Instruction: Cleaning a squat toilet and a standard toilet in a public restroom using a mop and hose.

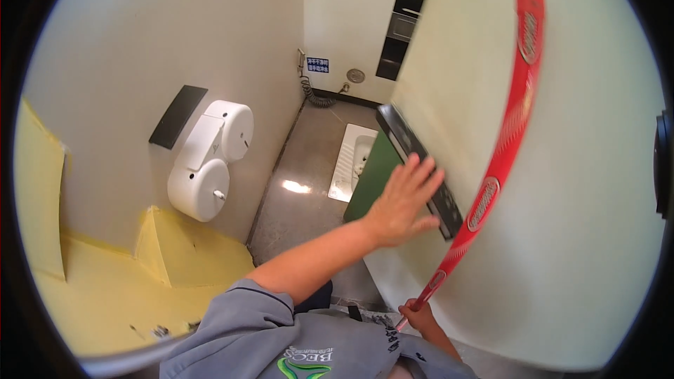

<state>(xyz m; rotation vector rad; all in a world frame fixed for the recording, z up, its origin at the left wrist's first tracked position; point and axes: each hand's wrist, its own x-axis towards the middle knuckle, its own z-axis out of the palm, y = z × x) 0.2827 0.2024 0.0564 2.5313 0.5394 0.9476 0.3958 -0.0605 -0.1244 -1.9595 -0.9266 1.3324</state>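
Observation:
My left hand (404, 203) reaches across the middle with its fingers spread, over a black ledge (449, 217) on the pale right-hand wall. Whether its fingertips press on the ledge I cannot tell. Low on the right, my right hand (421, 316) is closed round the lower part of a long red pole (516, 109). The pole slants up along the right wall, has silver oval labels and ends at the top in a hanging loop. What is at its lower end is hidden. A green panel (375, 175) shows below the ledge, beside my left hand.
A white squat toilet (344, 175) lies in the grey floor (302, 151) ahead. White double-roll paper dispenser (200, 193) and black shelf (177, 118) are on the left wall. A coiled hose (314, 95) hangs at the back. Yellow panels (105, 291) stand at lower left.

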